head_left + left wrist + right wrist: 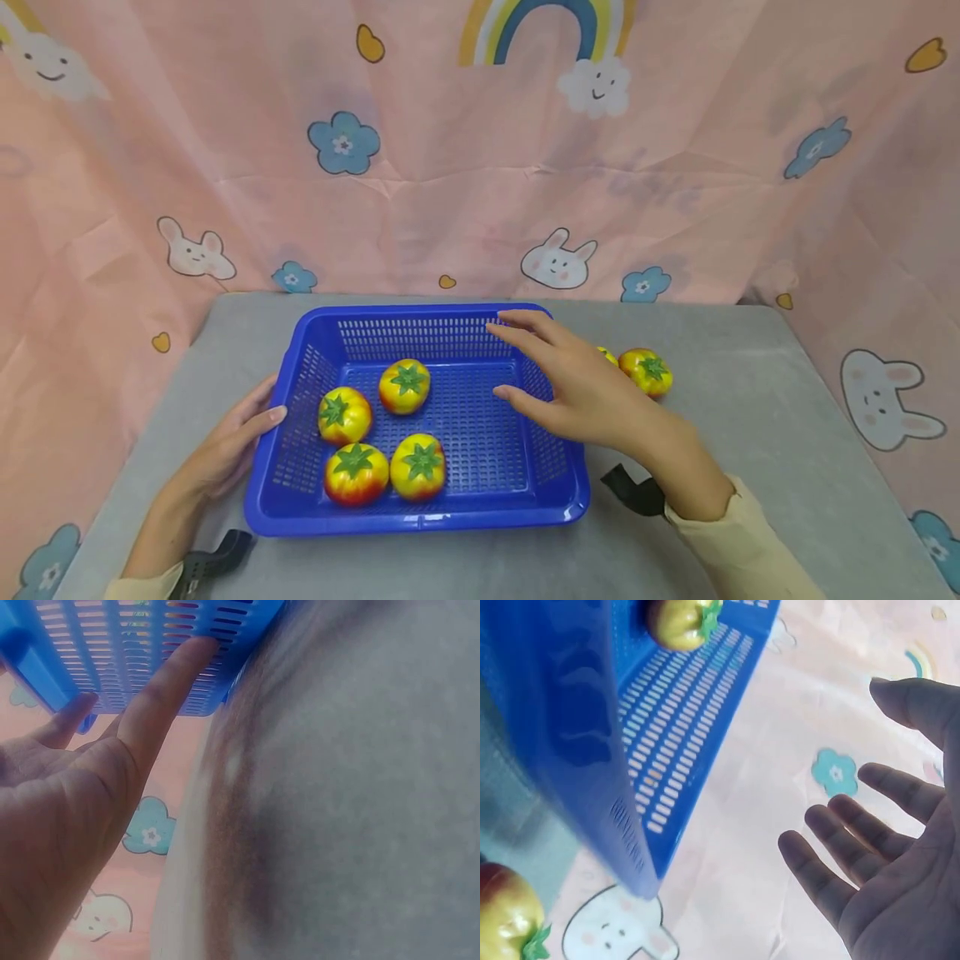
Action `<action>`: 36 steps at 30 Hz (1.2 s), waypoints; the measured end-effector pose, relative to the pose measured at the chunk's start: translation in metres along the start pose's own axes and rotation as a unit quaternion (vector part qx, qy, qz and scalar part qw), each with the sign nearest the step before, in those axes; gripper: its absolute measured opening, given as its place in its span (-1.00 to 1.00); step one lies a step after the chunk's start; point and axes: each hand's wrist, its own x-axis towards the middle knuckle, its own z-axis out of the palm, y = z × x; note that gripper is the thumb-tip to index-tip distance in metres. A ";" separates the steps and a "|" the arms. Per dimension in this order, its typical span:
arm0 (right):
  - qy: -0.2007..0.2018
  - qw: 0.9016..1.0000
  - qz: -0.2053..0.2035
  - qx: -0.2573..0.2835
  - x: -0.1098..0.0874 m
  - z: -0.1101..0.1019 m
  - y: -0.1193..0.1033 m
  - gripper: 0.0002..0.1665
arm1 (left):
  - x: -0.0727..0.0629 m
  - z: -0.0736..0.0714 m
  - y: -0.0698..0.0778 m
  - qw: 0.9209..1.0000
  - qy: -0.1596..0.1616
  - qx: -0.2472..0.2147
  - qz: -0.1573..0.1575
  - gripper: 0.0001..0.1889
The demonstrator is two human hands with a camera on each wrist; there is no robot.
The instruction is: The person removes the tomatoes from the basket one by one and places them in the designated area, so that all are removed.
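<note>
A blue plastic basket (420,522) stands on the table with several yellow-red toy tomatoes (417,467) in its left half, each with a green star-shaped leaf top. My left hand (228,446) holds the basket's left side, thumb on the rim and fingers against the slotted outer wall (135,652). Above the basket's right side hovers my right hand (577,387), fingers spread and nothing in it. In the right wrist view its fingers (817,877) are apart from the basket wall. Two more tomatoes (649,372) lie right of the basket, one mostly hidden behind the right hand.
Grey cloth covers the table (720,375). A pink curtain (435,200) with rabbits, flowers and a rainbow hangs behind it and along both sides. Dark straps (637,492) are worn on both wrists.
</note>
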 end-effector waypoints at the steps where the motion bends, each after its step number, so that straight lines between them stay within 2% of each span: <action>1: -0.008 1.000 -0.004 -0.001 0.002 0.001 -0.002 -0.15 | 0.000 0.000 0.000 1.000 0.001 0.001 -0.001 -0.43; 11: -0.079 0.995 -0.051 -0.024 0.021 0.010 -0.021 -0.19 | 0.000 0.001 0.002 1.000 0.004 0.011 0.001 -0.41; 17: -0.132 0.989 -0.061 -0.039 0.033 0.021 -0.027 -0.21 | 0.001 0.001 0.003 1.000 -0.001 0.007 0.006 -0.39; 23: -0.169 0.982 -0.076 -0.037 0.042 0.034 -0.032 -0.22 | 0.002 0.000 0.005 1.000 -0.006 -0.009 0.014 -0.43; 28: -0.208 0.974 -0.072 -0.052 0.047 0.042 -0.040 -0.23 | 0.003 0.001 0.004 1.000 -0.012 -0.017 0.011 -0.44; 36: -0.262 0.959 -0.092 -0.062 0.053 0.063 -0.052 -0.22 | 0.001 0.001 0.002 1.000 -0.006 -0.006 0.008 -0.38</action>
